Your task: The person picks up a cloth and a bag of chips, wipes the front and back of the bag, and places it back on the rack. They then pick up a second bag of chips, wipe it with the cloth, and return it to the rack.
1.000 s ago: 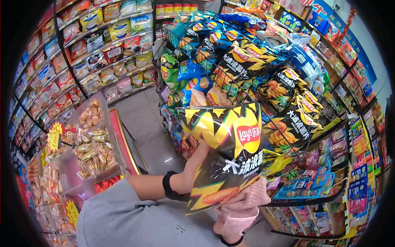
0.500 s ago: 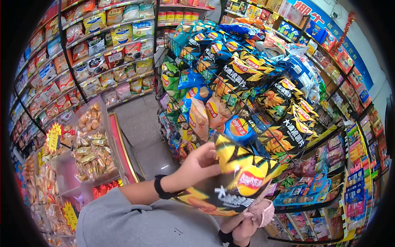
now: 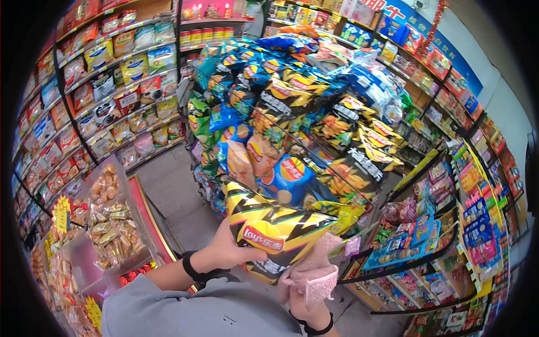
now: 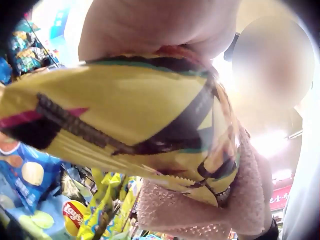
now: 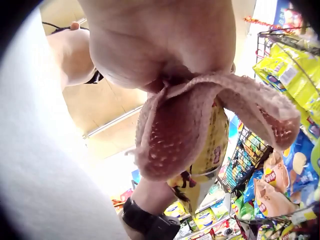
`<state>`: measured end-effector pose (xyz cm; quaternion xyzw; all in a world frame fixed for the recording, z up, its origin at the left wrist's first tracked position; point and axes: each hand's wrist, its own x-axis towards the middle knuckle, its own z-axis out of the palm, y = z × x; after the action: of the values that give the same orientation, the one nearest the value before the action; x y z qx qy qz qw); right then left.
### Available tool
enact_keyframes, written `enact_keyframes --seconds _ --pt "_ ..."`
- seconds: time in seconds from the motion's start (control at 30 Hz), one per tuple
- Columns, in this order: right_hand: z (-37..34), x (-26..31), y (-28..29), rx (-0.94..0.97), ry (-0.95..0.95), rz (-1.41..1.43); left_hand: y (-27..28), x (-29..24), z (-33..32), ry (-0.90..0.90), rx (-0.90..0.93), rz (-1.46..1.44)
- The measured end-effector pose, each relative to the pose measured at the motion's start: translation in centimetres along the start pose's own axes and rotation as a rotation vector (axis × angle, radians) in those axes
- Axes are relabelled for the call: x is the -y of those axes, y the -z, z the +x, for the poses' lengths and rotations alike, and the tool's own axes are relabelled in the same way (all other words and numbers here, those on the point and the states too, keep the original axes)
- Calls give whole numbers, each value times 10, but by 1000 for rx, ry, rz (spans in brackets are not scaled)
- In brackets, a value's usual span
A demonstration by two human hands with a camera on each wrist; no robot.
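A black and yellow Lay's chip bag (image 3: 269, 238) is held up in front of the body in the head view, its top tipped away. My left hand (image 3: 224, 250) grips its left side, thumb across the printed front. At the bag's lower right, my right hand (image 3: 306, 303) holds a pink fluffy cloth (image 3: 314, 275) against it. The left wrist view shows the crinkled bag (image 4: 125, 110) up close, with the cloth (image 4: 175, 205) beneath. In the right wrist view the cloth (image 5: 175, 130) hangs folded from my right hand (image 5: 165, 40), whose fingertips are hidden.
Just beyond my hands stands a wire rack heaped with chip bags (image 3: 292, 174). Bins of wrapped snacks (image 3: 115, 230) are on the left, beside a strip of floor (image 3: 168, 191). Packed shelves (image 3: 123, 95) line the back left, and a snack stand (image 3: 404, 241) is at the right.
The chip bag has gone from upright to tilted and shifted left. My left hand has moved onto its side, thumb over the front. The cloth stays at its lower right; the head view has turned slightly.
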<state>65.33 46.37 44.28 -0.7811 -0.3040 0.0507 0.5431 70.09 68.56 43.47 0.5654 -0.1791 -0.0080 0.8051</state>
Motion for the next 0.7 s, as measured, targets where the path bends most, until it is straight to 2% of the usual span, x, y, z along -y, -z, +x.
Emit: enact_keyframes --seconds 0.07,0.13,0.2,0.27,0.37,0.47,0.5,0.53,0.6,0.63,0.7 --pt "-14 -4 8 131 -74 -43 -12 6 0 -96 -59 1" --pt "-31 -14 4 69 -56 -22 -31 8 1 -167 -125 -62" --pt "-46 -17 2 -164 107 -219 -42 11 3 -175 -134 -54" --pt "-57 -13 13 -135 156 -299 -51 15 4 -178 -161 -29" --pt "-67 -15 24 -172 137 -159 -69 15 12 -155 -154 -122" --pt "-85 -19 25 -203 93 -3 -87 17 8 -144 -95 60" --pt "-95 -32 16 -245 6 359 -96 19 7 -123 -39 67" --pt "-101 -36 18 -250 11 361 -102 20 6 -105 15 73" --pt "-101 -22 30 -290 166 -143 -110 27 1 -17 66 40" --pt "-95 -13 41 -199 55 -105 -113 28 -1 -1 96 67" --pt "-84 -6 52 -272 101 -114 -120 27 -2 30 161 125"
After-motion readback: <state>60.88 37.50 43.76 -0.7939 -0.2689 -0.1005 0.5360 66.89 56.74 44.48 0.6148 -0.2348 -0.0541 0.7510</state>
